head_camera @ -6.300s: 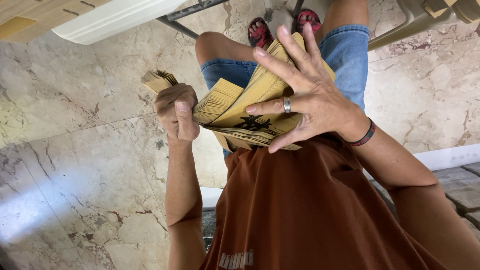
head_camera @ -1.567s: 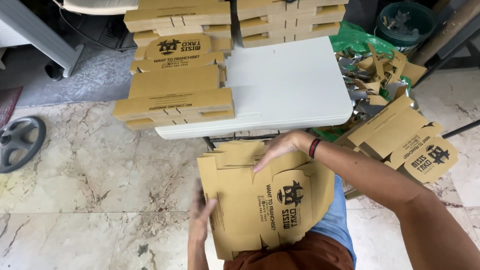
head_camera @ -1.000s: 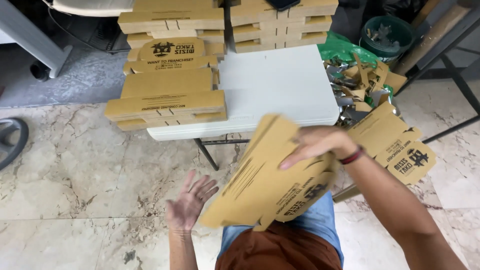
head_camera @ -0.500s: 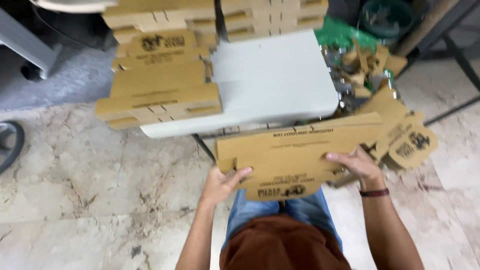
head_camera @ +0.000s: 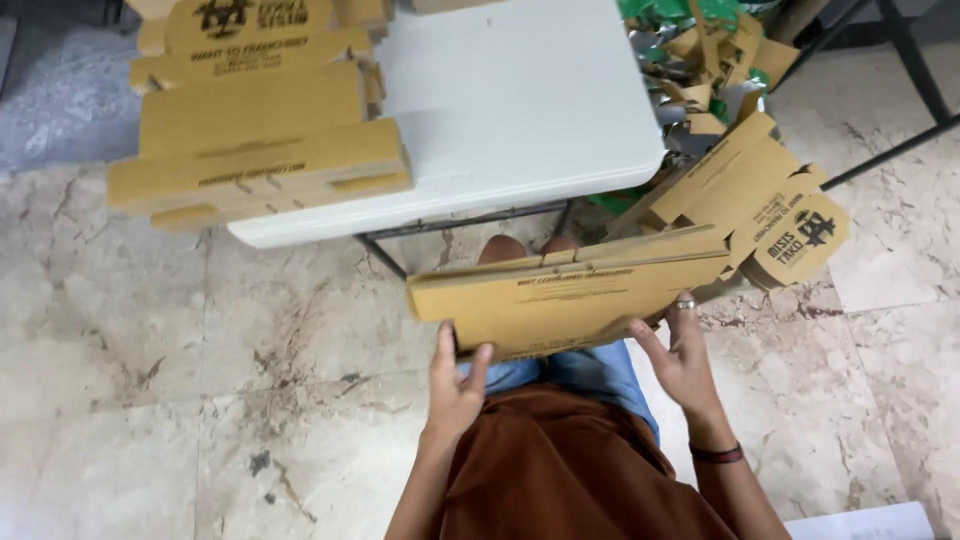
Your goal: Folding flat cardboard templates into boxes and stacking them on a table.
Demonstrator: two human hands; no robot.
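So from my feed, the left hand (head_camera: 455, 375) is up under the near edge of a folded brown cardboard box (head_camera: 565, 300), fingers curled over the bottom edge and thumb pressing on the front, forearm coming straight up from the lap. The right hand (head_camera: 685, 355) is on the other end, fingers spread flat against the box's lower right corner, wrist bent back a bit, with a dark band on that wrist. Both hands are clamped on the box, holding it level above the knees, long side running left to right, just in front of the white folding table (head_camera: 520, 110).

Further out, on the left part of the table sits a stack of the same folded boxes (head_camera: 255, 130), overhanging the edge. Off to the right, beside the table, there's a leaning pile of flat cardboard blanks (head_camera: 760, 200), and behind it some cardboard scraps on green plastic (head_camera: 700, 45). The floor is marble tile (head_camera: 200, 380).
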